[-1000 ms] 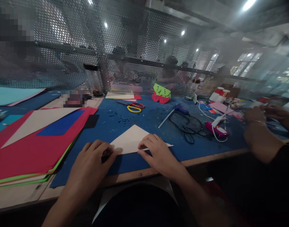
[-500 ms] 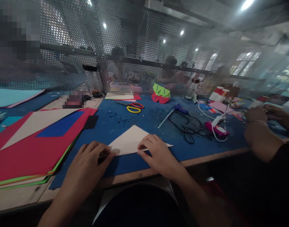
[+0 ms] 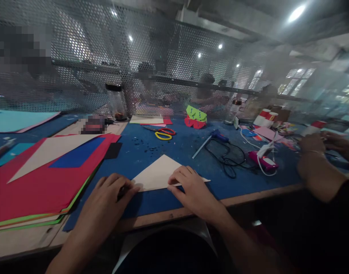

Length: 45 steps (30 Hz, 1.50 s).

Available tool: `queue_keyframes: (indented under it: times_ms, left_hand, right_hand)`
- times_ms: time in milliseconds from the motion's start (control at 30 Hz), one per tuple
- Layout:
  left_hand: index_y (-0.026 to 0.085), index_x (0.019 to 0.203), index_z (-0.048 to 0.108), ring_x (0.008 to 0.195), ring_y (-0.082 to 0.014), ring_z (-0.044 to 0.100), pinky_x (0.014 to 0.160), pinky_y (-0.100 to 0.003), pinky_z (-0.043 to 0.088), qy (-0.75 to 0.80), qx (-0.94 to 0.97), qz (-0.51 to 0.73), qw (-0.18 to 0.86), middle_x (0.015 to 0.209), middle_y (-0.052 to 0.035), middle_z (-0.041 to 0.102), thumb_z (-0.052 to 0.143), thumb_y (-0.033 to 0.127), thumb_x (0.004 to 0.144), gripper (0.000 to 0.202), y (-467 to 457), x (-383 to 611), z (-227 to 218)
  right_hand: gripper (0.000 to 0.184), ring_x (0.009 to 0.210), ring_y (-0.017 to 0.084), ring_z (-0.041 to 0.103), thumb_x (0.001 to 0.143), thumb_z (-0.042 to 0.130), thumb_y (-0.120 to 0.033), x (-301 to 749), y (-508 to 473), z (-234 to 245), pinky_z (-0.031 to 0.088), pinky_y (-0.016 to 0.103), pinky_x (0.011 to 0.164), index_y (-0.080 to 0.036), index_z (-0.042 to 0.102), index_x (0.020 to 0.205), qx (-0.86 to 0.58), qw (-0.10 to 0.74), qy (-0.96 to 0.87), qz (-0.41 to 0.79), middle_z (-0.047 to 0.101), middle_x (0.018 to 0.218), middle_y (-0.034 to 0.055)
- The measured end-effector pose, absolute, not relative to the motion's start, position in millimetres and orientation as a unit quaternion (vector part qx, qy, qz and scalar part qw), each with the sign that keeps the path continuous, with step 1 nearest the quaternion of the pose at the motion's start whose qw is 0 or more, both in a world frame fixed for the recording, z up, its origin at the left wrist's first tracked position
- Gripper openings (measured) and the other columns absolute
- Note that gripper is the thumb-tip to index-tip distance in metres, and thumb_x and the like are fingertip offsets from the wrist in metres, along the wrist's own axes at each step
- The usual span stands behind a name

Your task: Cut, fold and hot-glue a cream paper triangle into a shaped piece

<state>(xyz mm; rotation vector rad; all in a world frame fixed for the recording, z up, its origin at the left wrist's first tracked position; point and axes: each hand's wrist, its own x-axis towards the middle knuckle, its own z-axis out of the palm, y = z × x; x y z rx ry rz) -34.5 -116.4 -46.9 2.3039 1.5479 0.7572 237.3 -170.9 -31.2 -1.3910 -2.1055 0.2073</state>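
A cream paper folded into a triangle (image 3: 159, 174) lies on the blue table mat (image 3: 151, 152) near the front edge. My left hand (image 3: 108, 199) rests on the triangle's left corner, fingers curled down onto it. My right hand (image 3: 191, 188) presses flat on the lower right edge of the triangle, fingers spread.
A stack of red, blue and green paper sheets (image 3: 46, 179) lies at the left. Yellow and red scissors (image 3: 163, 134), a blue glue gun (image 3: 217, 135) with black cable, a pink device (image 3: 262, 161) and paper crafts (image 3: 195, 115) lie further back. Another person's hands (image 3: 317, 152) work at the right. A perforated metal screen (image 3: 163, 68) stands behind.
My left hand has slid slightly left along the paper's corner. The view has tilted down a little. My right hand stays pressed on the paper.
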Motion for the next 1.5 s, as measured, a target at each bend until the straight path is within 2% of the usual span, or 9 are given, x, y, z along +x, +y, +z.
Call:
queue_keyframes:
  times_ms: [167, 433, 633, 733, 933, 1200, 1367, 1500]
  left_hand:
    - [0.026, 0.086, 0.071, 0.104, -0.0348, 0.057, 0.095, -0.051, 0.043, 0.538, 0.795, 0.253, 0.12, 0.107, -0.0105, 0.07, 0.044, 0.068, 0.097, 0.051, -117, -34, -46]
    - [0.026, 0.078, 0.066, 0.098, -0.0341, 0.057, 0.091, -0.051, 0.044, 0.544, 0.793, 0.257, 0.092, 0.098, -0.0101, 0.066, 0.042, 0.074, 0.097, 0.057, -119, -33, -43]
    - [0.027, 0.093, 0.072, 0.106, -0.0314, 0.062, 0.099, -0.048, 0.046, 0.493, 0.807, 0.291, 0.145, 0.107, -0.0079, 0.07, 0.046, 0.074, 0.098, 0.054, -113, -49, -54]
    - [0.028, 0.099, 0.073, 0.113, -0.0306, 0.062, 0.102, -0.047, 0.047, 0.477, 0.809, 0.3, 0.169, 0.113, -0.0071, 0.071, 0.054, 0.076, 0.096, 0.052, -111, -57, -58]
    - [0.026, 0.092, 0.072, 0.114, -0.0316, 0.064, 0.105, -0.049, 0.048, 0.481, 0.802, 0.305, 0.181, 0.118, -0.0089, 0.072, 0.049, 0.079, 0.097, 0.057, -111, -60, -58]
    - [0.029, 0.093, 0.072, 0.114, -0.0335, 0.063, 0.108, -0.052, 0.045, 0.511, 0.796, 0.302, 0.117, 0.118, -0.0082, 0.073, 0.047, 0.079, 0.096, 0.056, -113, -60, -60]
    - [0.027, 0.087, 0.071, 0.112, -0.0351, 0.063, 0.105, -0.055, 0.046, 0.539, 0.782, 0.291, 0.117, 0.117, -0.0096, 0.072, 0.045, 0.084, 0.092, 0.063, -115, -56, -55]
    - [0.027, 0.085, 0.069, 0.112, -0.0354, 0.062, 0.105, -0.056, 0.046, 0.545, 0.782, 0.282, 0.11, 0.113, -0.0098, 0.071, 0.045, 0.082, 0.094, 0.06, -117, -55, -49]
  right_hand:
    - [0.005, 0.112, 0.023, 0.062, 0.101, 0.072, -0.018, 236, -172, -29, 0.046, 0.039, 0.099, -0.021, 0.07, 0.104, -0.528, 0.293, -0.793, 0.082, 0.072, 0.113, 0.0045]
    - [0.004, 0.111, 0.023, 0.062, 0.101, 0.071, -0.017, 236, -172, -29, 0.046, 0.038, 0.098, -0.021, 0.069, 0.103, -0.528, 0.294, -0.792, 0.081, 0.072, 0.112, 0.0037]
    - [0.004, 0.112, 0.024, 0.062, 0.101, 0.072, -0.018, 237, -172, -30, 0.047, 0.039, 0.099, -0.021, 0.069, 0.102, -0.53, 0.294, -0.791, 0.085, 0.072, 0.112, 0.0042]
    - [0.005, 0.112, 0.024, 0.062, 0.101, 0.072, -0.018, 236, -172, -30, 0.047, 0.039, 0.098, -0.021, 0.069, 0.102, -0.53, 0.297, -0.79, 0.084, 0.072, 0.111, 0.004]
    - [0.004, 0.111, 0.023, 0.062, 0.102, 0.071, -0.019, 237, -171, -31, 0.047, 0.039, 0.098, -0.022, 0.069, 0.103, -0.526, 0.299, -0.792, 0.082, 0.071, 0.112, 0.0042]
    - [0.005, 0.111, 0.023, 0.061, 0.101, 0.072, -0.019, 238, -171, -33, 0.047, 0.039, 0.099, -0.021, 0.069, 0.105, -0.528, 0.296, -0.791, 0.087, 0.071, 0.113, 0.0047]
    - [0.003, 0.111, 0.022, 0.061, 0.104, 0.068, -0.019, 237, -172, -30, 0.047, 0.039, 0.1, -0.021, 0.071, 0.104, -0.536, 0.294, -0.786, 0.089, 0.071, 0.113, 0.0038]
    - [0.006, 0.111, 0.023, 0.061, 0.105, 0.065, -0.018, 236, -172, -29, 0.047, 0.039, 0.1, -0.021, 0.07, 0.103, -0.539, 0.292, -0.786, 0.081, 0.071, 0.112, 0.0045]
